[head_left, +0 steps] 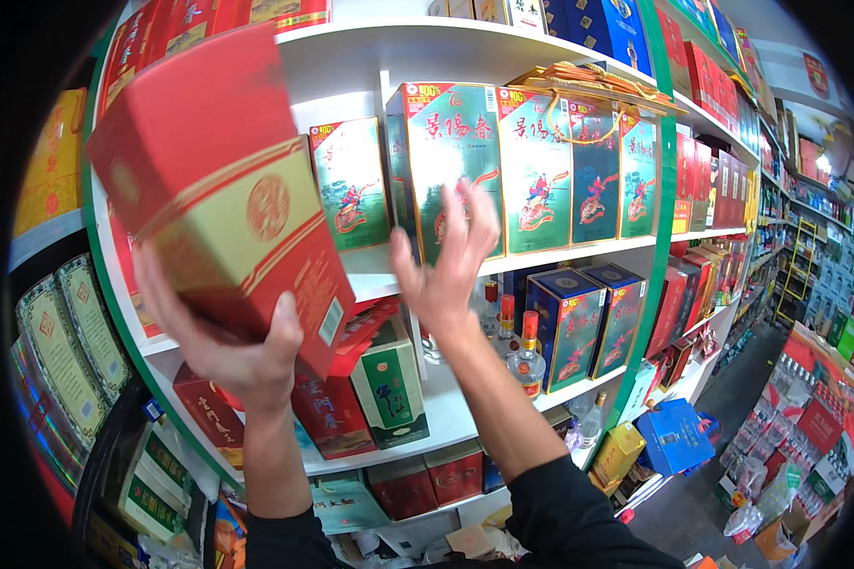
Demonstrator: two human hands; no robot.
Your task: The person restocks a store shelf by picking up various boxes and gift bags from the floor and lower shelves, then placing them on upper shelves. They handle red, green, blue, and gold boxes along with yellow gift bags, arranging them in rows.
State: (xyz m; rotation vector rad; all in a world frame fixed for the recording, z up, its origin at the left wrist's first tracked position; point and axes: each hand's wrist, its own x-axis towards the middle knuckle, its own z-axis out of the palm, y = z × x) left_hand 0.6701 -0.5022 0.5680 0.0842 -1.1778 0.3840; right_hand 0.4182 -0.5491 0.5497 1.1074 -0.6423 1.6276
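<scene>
My left hand [232,351] grips the underside of a large red and gold carton [223,194] and holds it up, tilted, in front of the white shelves. My right hand [451,261] is raised to the right of the carton with its fingers spread and nothing in it. It hovers in front of a row of tall green and teal cartons [474,161] standing on the middle shelf [579,251]. A gap on that shelf lies between the two hands.
Lower shelves hold red cartons [327,412], a green carton [389,389], blue cartons [569,322] and small glass bottles with red caps [527,356]. Blue and yellow boxes [674,436] lie on the floor. An aisle with more stocked shelves runs off to the right.
</scene>
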